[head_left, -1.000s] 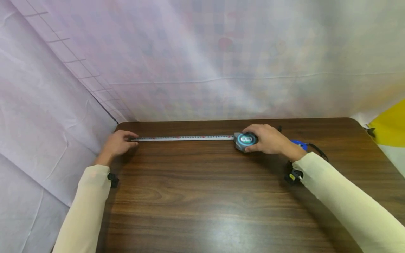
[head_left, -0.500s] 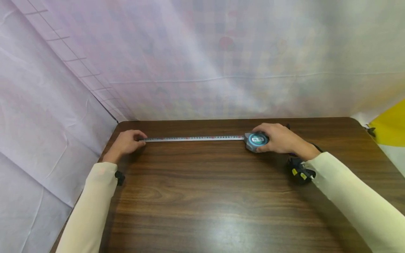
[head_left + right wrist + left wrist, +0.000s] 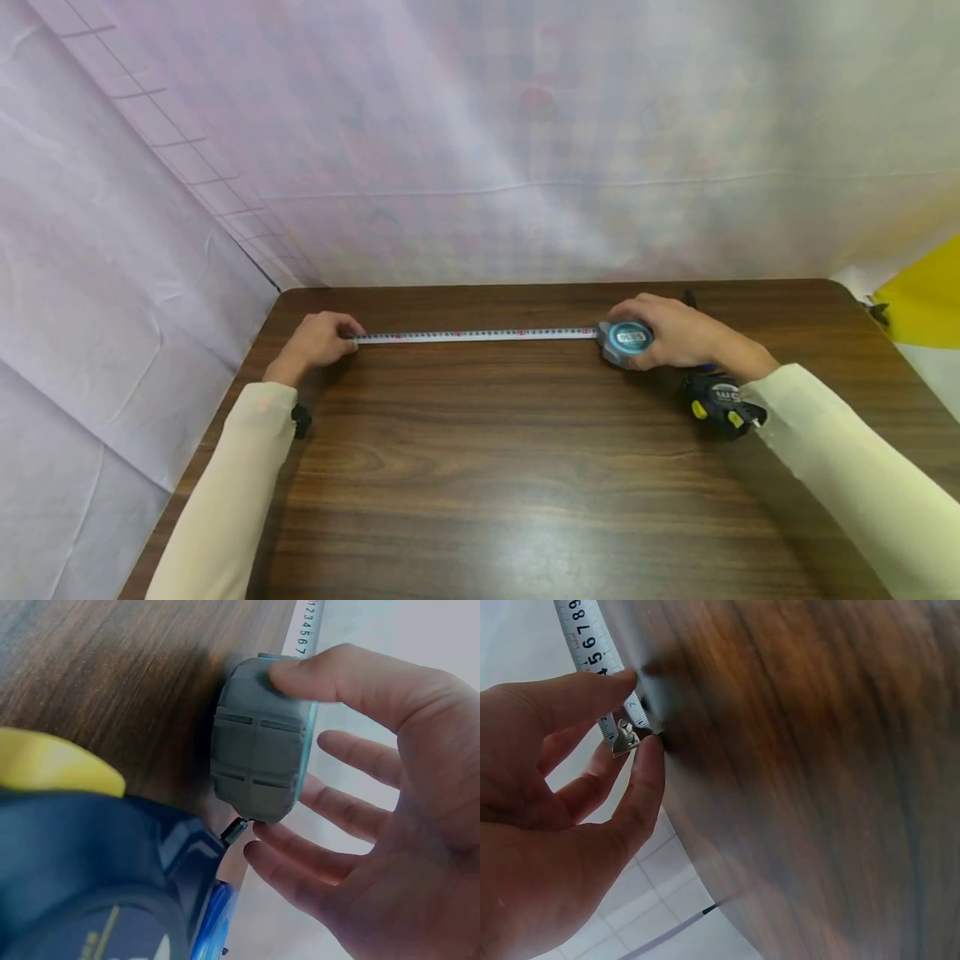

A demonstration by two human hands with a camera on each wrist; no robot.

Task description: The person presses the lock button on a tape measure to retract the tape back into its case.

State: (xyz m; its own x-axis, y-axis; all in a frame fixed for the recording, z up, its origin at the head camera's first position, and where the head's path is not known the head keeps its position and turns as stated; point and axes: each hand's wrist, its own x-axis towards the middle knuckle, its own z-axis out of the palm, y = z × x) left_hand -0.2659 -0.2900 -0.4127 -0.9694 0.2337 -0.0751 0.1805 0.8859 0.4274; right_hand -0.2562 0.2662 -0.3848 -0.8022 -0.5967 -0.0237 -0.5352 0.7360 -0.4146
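A grey tape measure with a round teal label lies at the back of the brown table. My right hand grips its case, thumb on one side and fingers on the other; the right wrist view shows the ribbed grey edge of the case. From it the white blade runs straight to the left, drawn out. At the blade's far end my left hand pinches the tape. In the left wrist view the metal end hook shows between thumb and fingers.
A black and yellow tape measure lies by my right wrist. Behind it something blue shows partly in the right wrist view. Pale cloth hangs along the table's back and left edges. Yellow material is at the far right.
Both hands have moved to the right, taking the tape measure and its drawn-out blade along. More of the black and yellow tape measure now shows beside my right wrist.
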